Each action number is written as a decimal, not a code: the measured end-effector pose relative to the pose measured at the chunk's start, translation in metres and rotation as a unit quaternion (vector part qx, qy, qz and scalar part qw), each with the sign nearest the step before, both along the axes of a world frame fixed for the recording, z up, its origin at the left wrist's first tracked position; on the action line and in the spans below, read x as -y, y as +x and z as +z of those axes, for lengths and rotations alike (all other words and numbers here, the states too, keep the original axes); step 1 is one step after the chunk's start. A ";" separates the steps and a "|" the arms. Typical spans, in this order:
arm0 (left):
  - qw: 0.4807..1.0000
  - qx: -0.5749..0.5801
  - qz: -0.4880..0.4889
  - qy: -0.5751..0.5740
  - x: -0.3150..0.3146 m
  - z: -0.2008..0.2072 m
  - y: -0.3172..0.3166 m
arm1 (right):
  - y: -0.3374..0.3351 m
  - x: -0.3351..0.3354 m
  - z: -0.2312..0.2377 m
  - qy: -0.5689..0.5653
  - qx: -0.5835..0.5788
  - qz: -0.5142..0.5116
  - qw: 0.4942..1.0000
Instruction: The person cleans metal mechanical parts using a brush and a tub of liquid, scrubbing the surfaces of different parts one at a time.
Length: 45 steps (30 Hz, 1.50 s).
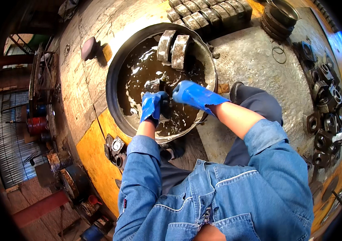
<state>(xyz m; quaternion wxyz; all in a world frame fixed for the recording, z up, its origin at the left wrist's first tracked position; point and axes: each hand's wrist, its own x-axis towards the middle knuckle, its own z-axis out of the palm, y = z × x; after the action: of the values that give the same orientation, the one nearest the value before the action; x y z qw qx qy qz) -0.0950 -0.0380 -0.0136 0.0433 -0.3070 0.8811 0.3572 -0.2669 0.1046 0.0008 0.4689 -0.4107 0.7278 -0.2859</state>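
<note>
A wet metal block (pixel 152 84) lies near the round basin's (pixel 113 86) middle, just beyond the blue-gloved left hand (pixel 153 105). The right hand (pixel 188 94) is over the basin too. Both grips are curled; whether they hold anything, I cannot tell. Two curved blocks (pixel 180 52) sit toward the basin's far side.

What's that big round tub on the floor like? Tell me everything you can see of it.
The tub is wide and round, with a dark rim and a pale-stained inner wall on the right; whether it is metal or rubber is unclear. It sits upright on the floor, holding foamy, murky brown liquid. Two curved metal blocks sit in its far side. The blue-gloved left hand and right hand are over it.
</note>
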 end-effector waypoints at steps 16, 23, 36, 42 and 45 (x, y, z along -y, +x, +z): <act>0.894 -0.067 0.330 0.294 0.002 -0.034 0.059 | 0.046 0.015 -0.029 0.034 0.250 0.032 0.967; 0.841 -0.158 0.301 0.421 -0.003 -0.013 0.059 | 0.035 0.018 -0.031 -0.181 0.175 0.122 0.960; 0.979 -0.170 0.109 -0.003 -0.020 0.001 0.075 | 0.054 0.022 0.004 0.003 0.295 -0.042 0.954; 0.854 -0.387 0.222 0.266 -0.012 -0.062 0.067 | 0.064 0.023 0.049 0.038 0.105 -0.035 0.993; 0.580 -0.384 0.339 0.633 -0.030 0.021 0.055 | 0.085 0.009 0.111 -0.030 0.047 -0.029 0.998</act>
<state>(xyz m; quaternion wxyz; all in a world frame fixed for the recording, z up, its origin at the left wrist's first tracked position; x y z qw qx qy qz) -0.0405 -0.0083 0.0073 -0.2404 -0.3123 0.1977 0.8975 -0.1824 0.0954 0.1115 0.4816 -0.3897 0.7079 -0.3394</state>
